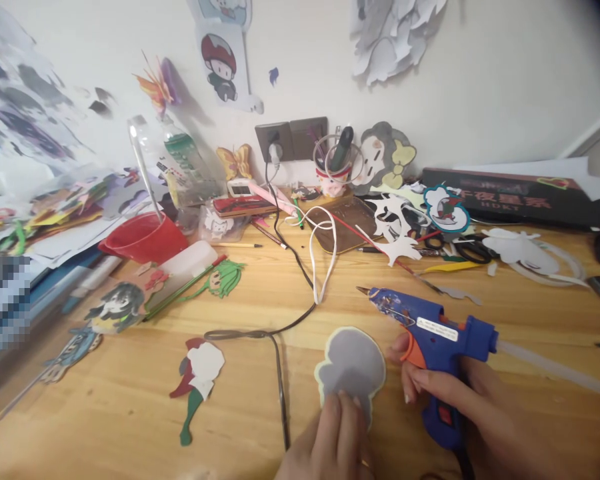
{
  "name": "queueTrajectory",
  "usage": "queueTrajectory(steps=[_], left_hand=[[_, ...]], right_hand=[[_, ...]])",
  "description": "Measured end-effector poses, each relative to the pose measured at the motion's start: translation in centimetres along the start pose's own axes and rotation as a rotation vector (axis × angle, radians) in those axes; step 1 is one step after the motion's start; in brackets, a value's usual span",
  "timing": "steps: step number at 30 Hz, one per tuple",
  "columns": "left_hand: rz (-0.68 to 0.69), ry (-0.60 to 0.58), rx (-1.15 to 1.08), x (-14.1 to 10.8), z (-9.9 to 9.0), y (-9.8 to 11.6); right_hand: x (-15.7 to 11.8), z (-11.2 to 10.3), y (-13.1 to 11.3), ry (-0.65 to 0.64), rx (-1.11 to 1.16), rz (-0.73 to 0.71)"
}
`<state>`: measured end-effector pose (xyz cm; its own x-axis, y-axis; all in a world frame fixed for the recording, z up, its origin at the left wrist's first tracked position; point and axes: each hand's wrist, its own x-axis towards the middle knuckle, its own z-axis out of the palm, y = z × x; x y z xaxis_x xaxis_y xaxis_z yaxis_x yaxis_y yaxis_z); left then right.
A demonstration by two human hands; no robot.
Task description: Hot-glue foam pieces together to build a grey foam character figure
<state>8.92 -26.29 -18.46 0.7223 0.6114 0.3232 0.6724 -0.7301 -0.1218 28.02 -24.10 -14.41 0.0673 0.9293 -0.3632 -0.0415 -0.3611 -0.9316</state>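
My right hand (455, 393) is wrapped around a blue hot glue gun (433, 333) with an orange trigger, its metal nozzle pointing left. A translucent glue stick (555, 370) sticks out of the gun's back end. My left hand (333, 437) has its fingers together on the lower part of a grey cloud-shaped cutout (353, 363) with a pale yellow edge, which lies on the table. The left thumb is mostly hidden. Left of the hands lies a red, white and green cutout (205, 367), made of several joined pieces.
A black power cord (281, 380) crosses the wooden table (250, 413) toward the wall socket (275, 143). A white cable (325, 267) loops near the middle. At left stand a red bowl (145, 237) and a bottle (183, 153). Scissors (475, 250) and a black box (505, 197) lie at right.
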Motion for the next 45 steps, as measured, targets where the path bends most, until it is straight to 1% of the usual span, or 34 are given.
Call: queueTrajectory(steps=[3, 6, 9, 12, 15, 18, 20, 22, 25, 26, 28, 30, 31, 33, 34, 36, 38, 41, 45], left_hand=[[-0.018, 0.001, 0.007, 0.6, -0.1, 0.1], [-0.026, -0.04, -0.071, 1.7, -0.7, -0.6], [0.012, -0.146, -0.265, 3.0, -1.8, -2.3], [0.039, -0.293, -0.468, 4.1, -2.8, -4.2], [0.057, -0.376, -0.521, 4.6, -3.2, -5.4], [0.098, -0.389, -0.513, 4.8, -3.1, -5.8], [0.088, -0.383, -0.528, 4.9, -3.0, -5.7], [0.033, -0.374, -0.537, 5.1, -3.0, -5.4], [-0.027, -0.345, -0.494, 5.3, -2.9, -4.7], [-0.026, -0.338, -0.459, 5.3, -2.9, -4.4], [-0.001, -0.319, -0.372, 5.3, -2.7, -3.8], [0.036, -0.285, -0.291, 5.1, -2.6, -3.3], [0.058, -0.262, -0.261, 5.0, -2.5, -3.2], [0.096, -0.227, -0.221, 4.9, -2.4, -3.0], [0.112, -0.226, -0.213, 4.8, -2.4, -3.0], [0.14, -0.236, -0.207, 4.6, -2.4, -3.2], [0.17, -0.217, -0.198, 4.3, -2.4, -3.3], [0.184, -0.133, -0.162, 3.6, -2.1, -3.2], [0.151, -0.085, -0.107, 2.7, -1.5, -2.5]], right_hand=[[0.0, -0.1, 0.1, 0.002, 0.031, -0.004], [0.1, -0.4, 0.2, -0.037, 0.092, -0.006], [0.4, -0.9, 0.4, -0.081, 0.126, -0.012], [0.6, -1.1, 0.3, -0.089, 0.082, -0.012], [0.6, -0.9, 0.0, -0.028, 0.089, -0.024], [0.3, -0.5, -0.2, 0.003, 0.093, -0.063], [0.1, -0.3, -0.2, -0.028, 0.097, -0.063], [-0.1, -0.3, -0.2, -0.055, 0.089, -0.054], [-0.1, -0.6, -0.2, -0.069, -0.018, -0.094], [0.0, -0.7, -0.3, -0.053, -0.091, -0.118], [0.3, -0.9, -0.5, 0.028, -0.265, -0.143], [0.7, -0.9, -0.5, 0.141, -0.439, -0.124], [0.9, -0.8, -0.4, 0.178, -0.517, -0.097], [1.2, -0.7, 0.2, 0.176, -0.644, -0.069], [1.4, -0.7, 0.5, 0.161, -0.69, -0.083], [1.5, -0.6, 1.3, 0.135, -0.734, -0.156], [1.5, -0.5, 1.7, 0.139, -0.739, -0.225], [1.5, -0.2, 1.8, 0.158, -0.747, -0.254], [1.6, 0.2, 1.6, 0.168, -0.776, -0.258]])
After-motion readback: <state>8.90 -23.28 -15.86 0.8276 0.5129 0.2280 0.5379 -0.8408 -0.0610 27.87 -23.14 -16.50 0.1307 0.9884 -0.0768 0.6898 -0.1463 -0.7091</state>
